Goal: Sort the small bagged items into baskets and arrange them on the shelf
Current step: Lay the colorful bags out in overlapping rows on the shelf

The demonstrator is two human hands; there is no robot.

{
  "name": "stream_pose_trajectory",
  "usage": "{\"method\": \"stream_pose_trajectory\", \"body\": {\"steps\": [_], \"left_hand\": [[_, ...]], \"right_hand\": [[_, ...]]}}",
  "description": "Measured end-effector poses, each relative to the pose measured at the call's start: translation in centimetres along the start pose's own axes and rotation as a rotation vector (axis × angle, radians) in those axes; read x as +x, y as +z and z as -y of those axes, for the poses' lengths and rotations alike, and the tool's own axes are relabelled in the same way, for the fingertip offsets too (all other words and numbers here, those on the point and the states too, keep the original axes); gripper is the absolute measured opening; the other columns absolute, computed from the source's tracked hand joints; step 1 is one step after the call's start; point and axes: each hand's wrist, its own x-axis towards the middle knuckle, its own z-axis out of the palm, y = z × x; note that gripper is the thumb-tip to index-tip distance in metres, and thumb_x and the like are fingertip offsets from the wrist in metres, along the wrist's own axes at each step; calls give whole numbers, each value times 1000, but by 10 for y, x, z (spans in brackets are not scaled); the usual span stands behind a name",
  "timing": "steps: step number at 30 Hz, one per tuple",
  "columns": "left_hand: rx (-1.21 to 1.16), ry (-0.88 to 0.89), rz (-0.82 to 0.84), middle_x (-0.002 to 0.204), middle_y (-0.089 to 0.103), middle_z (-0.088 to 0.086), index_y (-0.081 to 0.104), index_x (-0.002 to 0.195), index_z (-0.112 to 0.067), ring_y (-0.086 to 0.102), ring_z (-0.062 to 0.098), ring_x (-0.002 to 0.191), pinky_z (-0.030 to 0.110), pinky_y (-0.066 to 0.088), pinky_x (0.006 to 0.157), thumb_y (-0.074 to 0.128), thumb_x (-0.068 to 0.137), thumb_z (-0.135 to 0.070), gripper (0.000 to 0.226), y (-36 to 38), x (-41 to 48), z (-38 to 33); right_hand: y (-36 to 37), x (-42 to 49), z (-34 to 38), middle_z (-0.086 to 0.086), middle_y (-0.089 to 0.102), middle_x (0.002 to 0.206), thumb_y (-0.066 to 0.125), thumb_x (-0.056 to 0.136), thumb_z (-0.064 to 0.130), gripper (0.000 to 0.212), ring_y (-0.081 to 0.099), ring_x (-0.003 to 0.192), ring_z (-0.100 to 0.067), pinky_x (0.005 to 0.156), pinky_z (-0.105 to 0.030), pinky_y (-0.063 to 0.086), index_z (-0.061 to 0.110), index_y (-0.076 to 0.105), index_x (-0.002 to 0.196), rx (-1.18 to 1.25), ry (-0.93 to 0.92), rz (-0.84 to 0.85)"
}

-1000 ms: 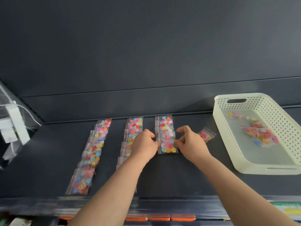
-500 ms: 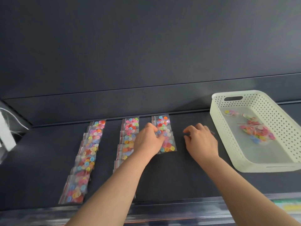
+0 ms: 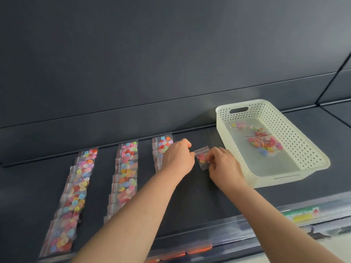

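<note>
small clear plastic bags of coloured buttons (image 3: 76,196) lie overlapped in three rows on the dark grey shelf (image 3: 199,198), running from just behind the clear front strip (image 3: 247,230) back toward the rear. the overlap, i judge, lets each bag's buttons show while saving room. the left row is the longest and the middle row (image 3: 125,173) a little shorter. the third row (image 3: 163,145) is short and looks only partly built, its near end hidden under the left hand (image 3: 177,158). that hand lies knuckles-up on the third row, probably pinning it so nothing slides. one fingertip reaches the corner of a loose bag (image 3: 201,156) of red and yellow buttons, but whether it pinches or only touches i cannot tell. just beside it the right hand (image 3: 224,166) pinches the loose bag by its right edge between thumb and fingers. it holds the bag slightly askew just right of the third row, low at the shelf, apparently to square it before it joins a row. farther right stands the cream perforated plastic basket (image 3: 296,137), near the right wrist for a short reach. a few more button bags (image 3: 266,144) lie loose on its floor, so the job is not yet done. behind everything rises the dark grey back panel (image 3: 171,54).
</note>
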Motion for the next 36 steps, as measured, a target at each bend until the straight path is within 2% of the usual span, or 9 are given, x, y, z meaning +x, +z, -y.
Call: {"method": "stream_pose_trajectory", "body": {"steps": [5,10,15,18,23,26,28,30,36], "left_hand": [[101,29,78,129,59,6,49,136,-16,58,26,114,37,51,89,59,96,-18,41,13,11,-15],[92,32,81,109,66,1,67,108,-19,61,22,99,35,53,79,58,95,-18,16,14,12,-18],[-337,-88,-65,85,64,-6,57,82,-27,61,19,80,32,50,63,49,97,-19,19,2,-1,-6],[-577,-193,-103,83,66,0,61,93,-18,54,13,62,25,42,53,48,100,-20,15,-12,-12,2],[-863,-356,-76,91,68,1,61,111,-12,45,9,58,20,35,46,49,101,-18,17,-30,-26,20],[-949,-408,-38,88,67,-1,60,108,-11,44,8,56,18,33,42,48,102,-15,14,-39,-38,27],[-915,-428,-12,88,67,0,60,104,-10,45,8,56,19,34,45,50,101,-15,12,-43,-46,32],[-817,-430,-10,86,64,-1,63,98,-15,48,11,63,21,37,51,54,99,-20,10,-45,-51,40],[-610,-372,-83,75,60,-2,65,78,-18,48,11,62,22,35,52,60,91,-13,15,-42,-55,54]], "right_hand": [[-3,-5,0,-3,58,106,50,83,0,21,57,93,-23,69,-23,32,13,56,99,-73,2,141],[-5,-6,-6,-7,57,108,55,83,-1,23,56,92,-23,70,-22,35,10,54,103,100,26,49],[-8,1,-2,-5,43,139,59,90,15,57,43,129,-19,99,-20,30,12,36,142,287,137,53],[-6,10,8,-3,43,144,62,90,17,63,42,132,-15,106,-25,32,13,32,145,443,181,129],[-2,16,29,1,57,127,63,91,23,57,55,116,-14,98,-30,44,16,38,141,907,353,300],[-1,18,38,-4,69,106,60,93,18,31,68,94,-13,84,-29,53,11,55,122,1097,384,345],[-1,18,42,-5,72,91,60,92,13,10,69,77,-9,75,-26,54,12,65,101,1047,362,311],[-1,18,44,-4,72,84,61,91,10,7,68,71,-9,71,-24,54,14,67,90,951,327,289],[2,20,45,4,72,71,60,86,9,17,68,66,-5,72,-32,56,20,63,99,669,194,264]]}}
